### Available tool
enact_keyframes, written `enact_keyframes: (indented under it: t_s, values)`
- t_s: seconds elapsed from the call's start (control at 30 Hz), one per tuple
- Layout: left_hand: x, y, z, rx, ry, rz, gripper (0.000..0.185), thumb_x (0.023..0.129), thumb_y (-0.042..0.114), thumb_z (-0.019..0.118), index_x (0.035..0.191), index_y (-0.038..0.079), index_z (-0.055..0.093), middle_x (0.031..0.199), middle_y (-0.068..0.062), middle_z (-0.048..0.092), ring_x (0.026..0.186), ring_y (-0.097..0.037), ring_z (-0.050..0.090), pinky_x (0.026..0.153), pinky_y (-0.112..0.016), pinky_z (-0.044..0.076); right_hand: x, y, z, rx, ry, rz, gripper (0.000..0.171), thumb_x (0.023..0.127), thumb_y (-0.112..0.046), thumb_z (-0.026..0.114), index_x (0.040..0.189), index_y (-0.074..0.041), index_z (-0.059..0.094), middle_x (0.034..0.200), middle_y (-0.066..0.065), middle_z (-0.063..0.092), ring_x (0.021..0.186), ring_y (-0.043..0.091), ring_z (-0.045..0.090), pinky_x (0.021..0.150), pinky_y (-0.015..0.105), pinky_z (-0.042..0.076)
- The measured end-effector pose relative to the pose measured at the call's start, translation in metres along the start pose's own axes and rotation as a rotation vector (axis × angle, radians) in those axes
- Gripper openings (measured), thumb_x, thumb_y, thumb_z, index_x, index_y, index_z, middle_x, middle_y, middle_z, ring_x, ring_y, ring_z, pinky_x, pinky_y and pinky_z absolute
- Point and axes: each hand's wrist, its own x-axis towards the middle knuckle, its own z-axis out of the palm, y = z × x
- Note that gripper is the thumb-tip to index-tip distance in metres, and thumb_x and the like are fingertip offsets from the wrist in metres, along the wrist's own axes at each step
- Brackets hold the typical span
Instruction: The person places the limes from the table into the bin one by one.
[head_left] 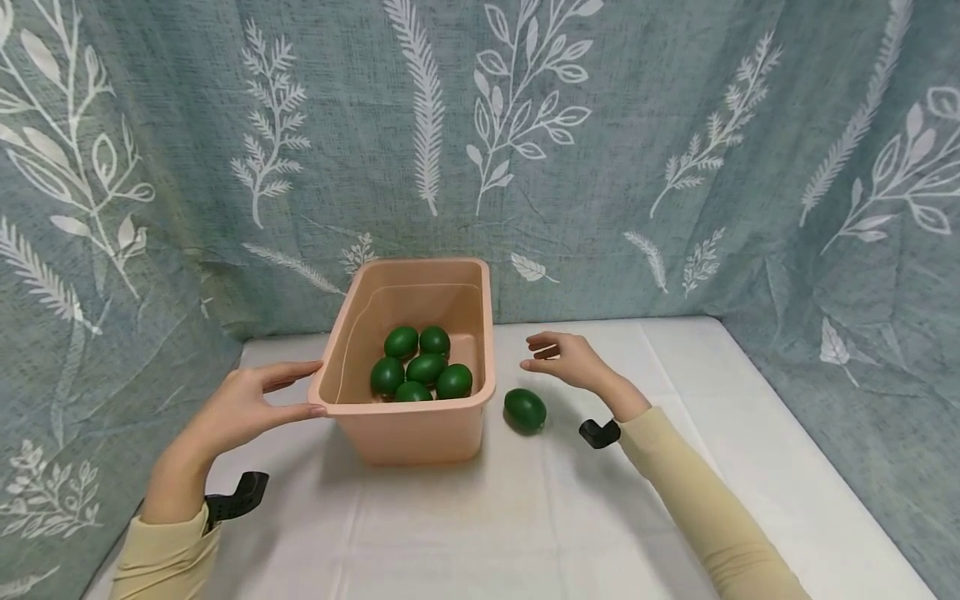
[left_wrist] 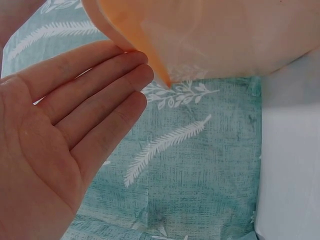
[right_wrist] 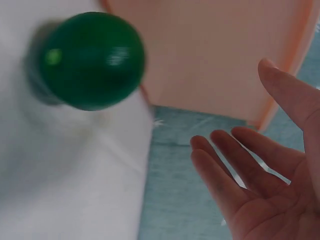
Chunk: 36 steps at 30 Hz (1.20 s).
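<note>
A peach-coloured plastic bin [head_left: 408,437] holds several glossy dark green limes [head_left: 426,369]. My left hand [head_left: 240,408] is at the bin's left rim, fingers straight and thumb spread apart from them. In the left wrist view, the fingertips [left_wrist: 142,75] of that hand lie right at the bin's edge. One lime [head_left: 525,411] lies outside on the white cloth, just right of the bin; the right wrist view shows this lime [right_wrist: 92,61] with a pale spot at one end. Above and behind it hovers my right hand [head_left: 573,360], fingers loosely bent with nothing in them.
A white cloth [head_left: 450,533] covers the table. Behind and at both sides hangs a blue-green curtain [head_left: 337,167] with white leaf prints, close behind the bin. Each wrist wears a black camera mount, the left mount [head_left: 238,497] near the table's left side.
</note>
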Motion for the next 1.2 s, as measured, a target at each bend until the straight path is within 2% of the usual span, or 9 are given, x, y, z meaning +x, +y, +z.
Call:
enact_keyframes:
  t_s: [0.47,0.73,0.93,1.2]
  values:
    - [0.001,0.003,0.0,0.013,0.007,-0.005,0.063,0.08,0.044,0.074,0.133,0.017,0.057,0.131,-0.007,0.059,0.121,-0.041,0.053,0.095,-0.054,0.047,-0.023,0.031,0.026,0.032,-0.017,0.047,0.065,0.083,-0.039,0.073,0.134,-0.004,0.053,0.129,0.013,0.059,0.114,0.03,0.06,0.093,0.041,0.053]
    - [0.001,0.004,0.0,-0.001,-0.003,-0.014,0.064,0.08,0.044,0.074,0.134,0.015,0.056,0.133,-0.009,0.058,0.123,-0.041,0.051,0.095,-0.055,0.047,-0.031,0.036,0.039,0.077,-0.053,0.075,0.068,0.08,-0.039,0.075,0.133,-0.004,0.052,0.126,0.014,0.059,0.113,0.03,0.06,0.092,0.041,0.054]
    - [0.0,0.003,0.0,-0.005,-0.006,-0.011,0.064,0.08,0.043,0.074,0.135,0.015,0.056,0.133,-0.01,0.057,0.123,-0.041,0.051,0.096,-0.056,0.046,-0.03,0.04,0.05,0.065,-0.06,0.102,0.066,0.078,-0.035,0.079,0.132,-0.006,0.054,0.126,0.013,0.059,0.109,0.027,0.062,0.089,0.038,0.055]
    - [0.0,0.002,0.001,0.008,-0.005,-0.01,0.064,0.08,0.044,0.074,0.135,0.016,0.055,0.134,-0.011,0.056,0.123,-0.041,0.051,0.095,-0.057,0.046,-0.029,0.038,0.054,0.048,-0.047,0.093,0.063,0.077,-0.031,0.08,0.129,-0.006,0.055,0.125,0.013,0.059,0.105,0.027,0.064,0.085,0.037,0.056]
